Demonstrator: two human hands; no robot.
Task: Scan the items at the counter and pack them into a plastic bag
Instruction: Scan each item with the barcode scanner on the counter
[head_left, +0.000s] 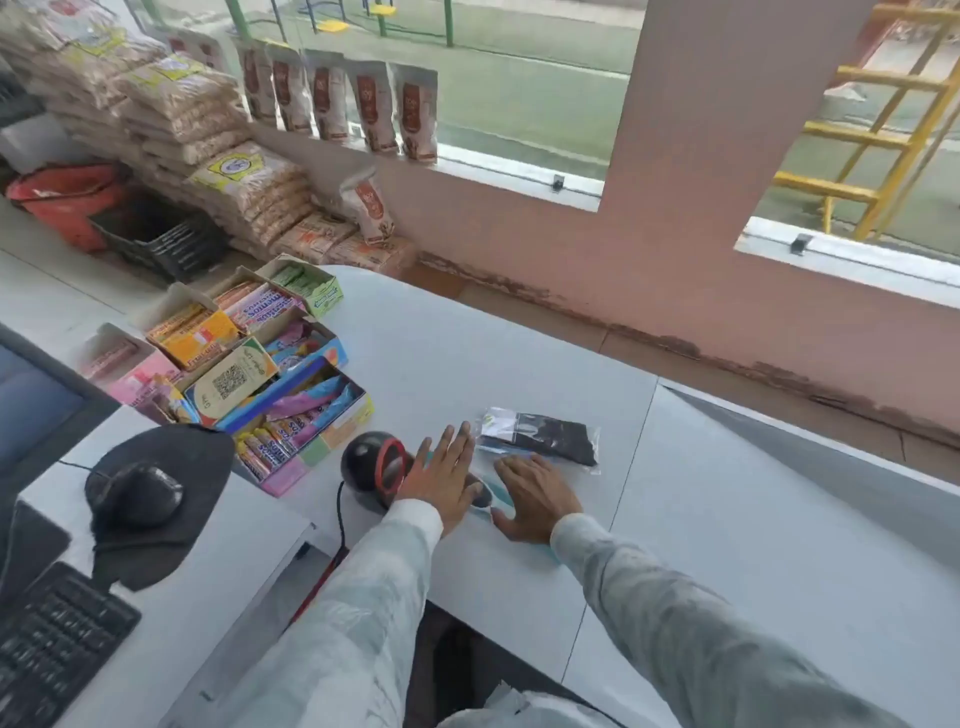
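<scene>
A dark item in a clear packet (540, 439) lies on the white surface (519, 358) right of the scanner (382, 470), while both hands (447, 480) (535, 499), open and flat, press what seems a teal-edged plastic bag (500, 501), probably smoothing it for packing.

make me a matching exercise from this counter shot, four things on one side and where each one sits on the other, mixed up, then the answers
Things
1. barcode scanner
2. clear packet with dark contents
3. computer mouse
4. sweets display boxes

Places
A. on the black mouse pad, at the left
B. just beyond the right hand, on the white counter
C. beyond the scanner, toward the counter's rounded far end
D. right beside the left hand, on its left

Pairs: 1-D, 2-B, 3-A, 4-C
</scene>
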